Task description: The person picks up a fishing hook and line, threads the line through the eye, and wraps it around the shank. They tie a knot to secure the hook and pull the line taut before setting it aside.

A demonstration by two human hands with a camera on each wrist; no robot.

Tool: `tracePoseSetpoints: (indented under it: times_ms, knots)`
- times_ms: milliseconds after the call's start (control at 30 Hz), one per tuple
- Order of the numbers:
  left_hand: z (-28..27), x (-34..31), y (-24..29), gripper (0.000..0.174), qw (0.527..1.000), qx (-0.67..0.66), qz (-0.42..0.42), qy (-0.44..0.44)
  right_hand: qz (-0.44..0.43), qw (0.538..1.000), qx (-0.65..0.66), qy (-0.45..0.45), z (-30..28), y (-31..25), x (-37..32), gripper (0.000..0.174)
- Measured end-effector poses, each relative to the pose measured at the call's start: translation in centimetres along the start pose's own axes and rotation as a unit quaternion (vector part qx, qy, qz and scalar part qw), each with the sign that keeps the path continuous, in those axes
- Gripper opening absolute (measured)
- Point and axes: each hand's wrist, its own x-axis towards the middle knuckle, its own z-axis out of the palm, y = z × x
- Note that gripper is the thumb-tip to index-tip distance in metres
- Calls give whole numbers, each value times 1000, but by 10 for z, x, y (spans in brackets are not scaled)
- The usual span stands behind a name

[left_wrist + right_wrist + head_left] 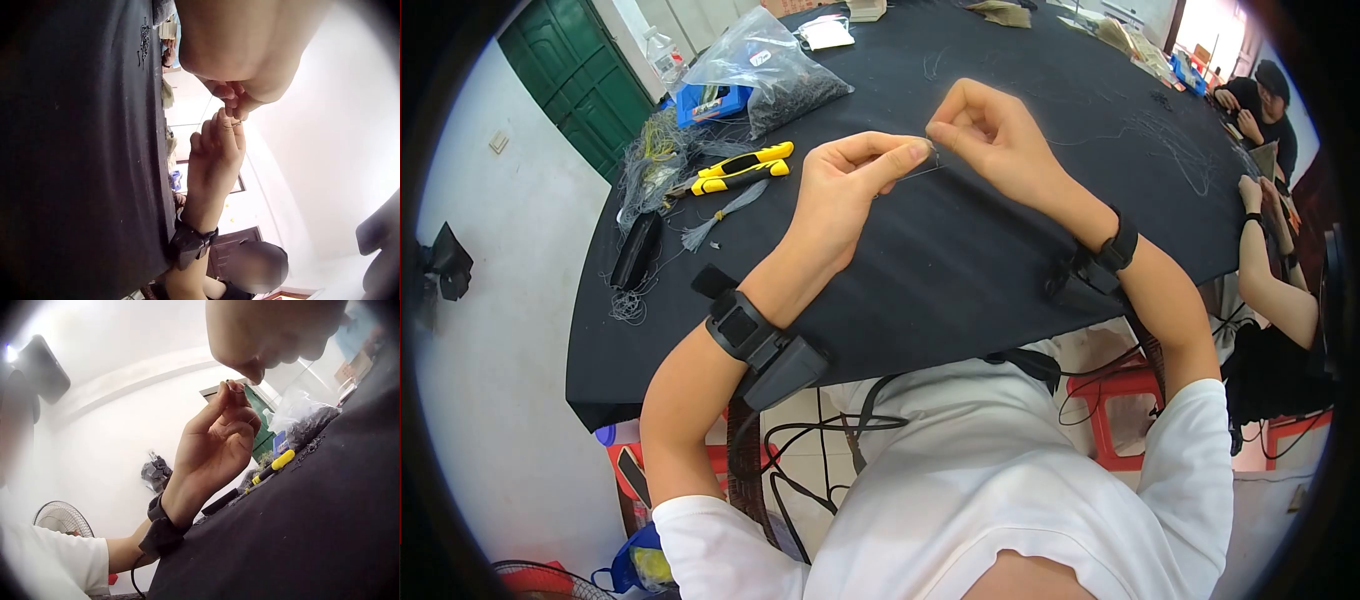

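Though faint, one thread point(920, 172) (between two hands point(840, 190) point(990, 135)).

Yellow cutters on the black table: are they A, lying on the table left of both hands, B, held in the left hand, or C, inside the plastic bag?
A: the yellow cutters lie on the table, clear of the left hand and right hand, which both pinch a thread.

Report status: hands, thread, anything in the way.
Both pinch the thin thread: left hand, right hand, fingertips nearly meeting above the black table. Nothing between them; yellow cutters lie off left.
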Motion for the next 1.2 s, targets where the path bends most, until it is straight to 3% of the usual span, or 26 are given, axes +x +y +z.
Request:
tracePoseSetpoints:
  times_ms: [200,833,1200]
  knots:
    - [2,-1,-1,16,1000,-2,6,-12,-53,996,-29,61,-2,-7,0,9]
    - [1,4,-3,15,995,-52,56,64,-26,999,-7,-30,12,-15,-15,11]
    - [2,3,-4,14,995,-12,66,76,-147,984,-102,-1,8,-33,-17,8]
